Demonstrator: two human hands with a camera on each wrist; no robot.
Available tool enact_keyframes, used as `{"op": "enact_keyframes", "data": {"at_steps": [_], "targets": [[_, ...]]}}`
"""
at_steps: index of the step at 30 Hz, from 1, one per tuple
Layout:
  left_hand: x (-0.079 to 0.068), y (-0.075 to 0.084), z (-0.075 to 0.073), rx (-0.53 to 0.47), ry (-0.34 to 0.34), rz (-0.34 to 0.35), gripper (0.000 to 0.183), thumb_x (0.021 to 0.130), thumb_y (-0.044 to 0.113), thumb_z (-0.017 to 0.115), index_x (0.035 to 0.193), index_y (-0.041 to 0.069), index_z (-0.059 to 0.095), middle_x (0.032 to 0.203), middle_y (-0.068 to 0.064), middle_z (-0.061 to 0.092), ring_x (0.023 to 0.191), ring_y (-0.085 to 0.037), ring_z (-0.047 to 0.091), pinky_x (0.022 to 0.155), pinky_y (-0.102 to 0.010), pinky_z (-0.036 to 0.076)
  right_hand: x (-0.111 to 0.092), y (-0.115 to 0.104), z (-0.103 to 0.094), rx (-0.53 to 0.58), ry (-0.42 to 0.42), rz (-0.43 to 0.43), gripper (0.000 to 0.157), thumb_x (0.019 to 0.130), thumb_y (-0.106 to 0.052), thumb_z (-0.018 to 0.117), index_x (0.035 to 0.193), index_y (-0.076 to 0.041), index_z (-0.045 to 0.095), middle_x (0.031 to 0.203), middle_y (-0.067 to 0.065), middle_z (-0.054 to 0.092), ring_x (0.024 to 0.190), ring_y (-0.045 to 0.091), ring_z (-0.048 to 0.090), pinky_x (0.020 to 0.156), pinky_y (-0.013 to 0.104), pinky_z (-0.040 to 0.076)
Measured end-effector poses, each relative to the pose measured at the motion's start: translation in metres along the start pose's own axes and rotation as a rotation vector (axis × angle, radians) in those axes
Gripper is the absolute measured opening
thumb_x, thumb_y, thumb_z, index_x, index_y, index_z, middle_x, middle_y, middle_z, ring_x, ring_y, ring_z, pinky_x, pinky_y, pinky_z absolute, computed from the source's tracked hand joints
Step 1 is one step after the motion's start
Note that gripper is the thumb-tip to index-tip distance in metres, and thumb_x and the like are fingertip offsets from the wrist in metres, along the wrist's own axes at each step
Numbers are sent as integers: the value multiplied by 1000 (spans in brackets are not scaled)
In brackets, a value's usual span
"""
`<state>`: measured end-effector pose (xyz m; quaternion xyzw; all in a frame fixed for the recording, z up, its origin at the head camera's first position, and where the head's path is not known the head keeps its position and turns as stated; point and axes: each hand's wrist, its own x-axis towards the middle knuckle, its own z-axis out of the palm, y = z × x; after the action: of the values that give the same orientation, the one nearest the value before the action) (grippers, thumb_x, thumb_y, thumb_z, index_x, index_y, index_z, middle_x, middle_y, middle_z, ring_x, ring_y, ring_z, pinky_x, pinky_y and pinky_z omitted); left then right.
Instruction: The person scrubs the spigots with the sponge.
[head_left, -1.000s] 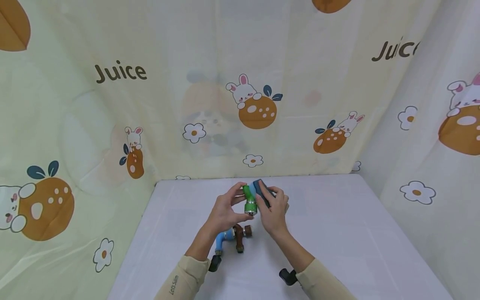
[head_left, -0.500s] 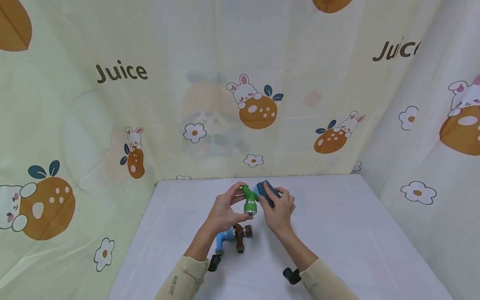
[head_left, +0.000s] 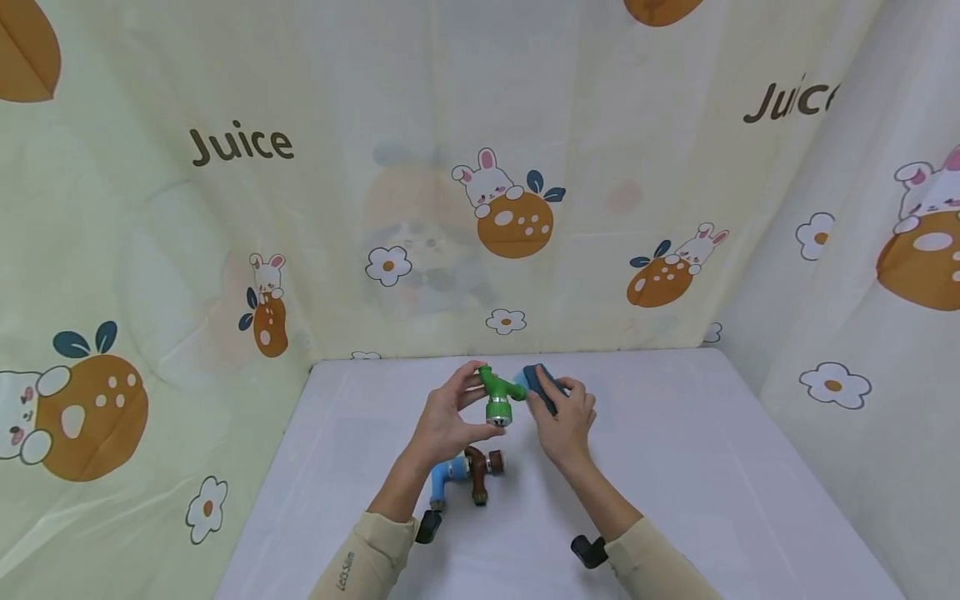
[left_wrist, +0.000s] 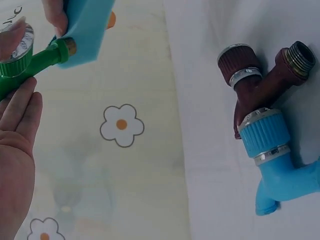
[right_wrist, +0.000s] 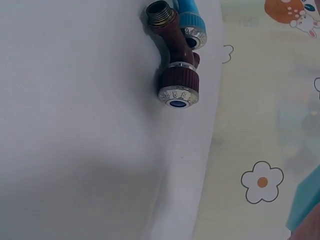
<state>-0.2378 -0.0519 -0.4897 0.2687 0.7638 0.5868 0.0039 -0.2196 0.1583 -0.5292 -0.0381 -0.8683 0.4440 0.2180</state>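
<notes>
My left hand grips a green tap between thumb and fingers, raised over the table. Its ribbed knob with a silver face points down toward me, and a side arm sticks out to the right. My right hand holds a sponge, dark blue on one side and light blue on the other, at the end of that arm. In the left wrist view, the light blue face lies right behind the tap's open end. At the right wrist view's edge only a corner of the sponge shows.
On the white table, a light blue tap and a dark brown tap lie side by side, below my left hand. A patterned curtain stands behind the table and along its sides.
My right hand has moved to the right with the sponge, from beside the green tap's body out to its side arm, which now shows more. The left hand has shifted only slightly.
</notes>
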Motion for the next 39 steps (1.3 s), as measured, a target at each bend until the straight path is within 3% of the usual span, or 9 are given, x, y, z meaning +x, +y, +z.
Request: {"op": "enact_keyframes", "data": {"at_steps": [6, 12, 14, 17, 21, 24, 33, 39], "targets": [[1, -4, -1, -63, 32, -29, 95, 74, 9, 95, 151, 34, 46, 143, 3, 65, 133, -16, 63, 118, -64, 37, 2, 5, -2, 57, -63, 76, 51, 106, -37, 56, 154, -21, 52, 140, 23, 45, 115, 36, 36, 93, 49, 29], [1, -6, -7, -136, 114, -33, 94, 75, 13, 94, 152, 29, 44, 141, 4, 64, 132, -17, 64, 118, -59, 39, 2, 7, -6, 170, -91, 117, 51, 107, -36, 54, 157, -25, 48, 145, 19, 43, 126, 33, 35, 99, 47, 32], [1, -6, -9, -159, 122, -27, 95, 76, 10, 94, 154, 25, 42, 143, 2, 63, 132, -19, 63, 118, -57, 39, -1, 5, -7, 249, -85, 67, 50, 108, -34, 54, 157, -25, 47, 146, 16, 43, 131, 31, 35, 104, 49, 32], [2, -6, -10, -175, 119, -22, 96, 78, 7, 92, 156, 22, 38, 145, -2, 63, 133, -21, 63, 119, -52, 40, -7, 0, -7, 314, -93, -102, 49, 107, -26, 57, 156, -24, 50, 148, 13, 42, 135, 27, 36, 107, 52, 35], [2, -7, -8, -172, 110, 0, 95, 79, 4, 89, 156, 21, 36, 144, -5, 64, 134, -23, 62, 119, -49, 41, -17, -8, -7, 292, -89, -385, 51, 98, -13, 65, 149, -16, 58, 151, 14, 43, 134, 30, 35, 101, 52, 42], [2, -7, -7, -168, 107, 31, 90, 80, 2, 88, 153, 20, 39, 142, -6, 66, 133, -25, 63, 119, -48, 41, -20, -12, -5, 252, -60, -506, 54, 93, -9, 67, 146, -14, 61, 152, 15, 43, 134, 32, 34, 99, 49, 43], [3, -1, -3, -14, 87, 76, 88, 79, 7, 91, 150, 25, 42, 137, 1, 69, 135, -20, 62, 115, -41, 46, -18, -22, 1, 128, 47, -547, 52, 93, -17, 71, 144, -18, 63, 148, 20, 46, 126, 39, 35, 92, 50, 38], [2, 2, -1, 48, 70, 73, 90, 77, 5, 92, 148, 30, 44, 136, 3, 69, 134, -19, 62, 114, -45, 47, -10, -23, 0, 35, 82, -478, 48, 95, -23, 71, 143, -17, 64, 142, 24, 48, 117, 41, 37, 89, 49, 29]]}}
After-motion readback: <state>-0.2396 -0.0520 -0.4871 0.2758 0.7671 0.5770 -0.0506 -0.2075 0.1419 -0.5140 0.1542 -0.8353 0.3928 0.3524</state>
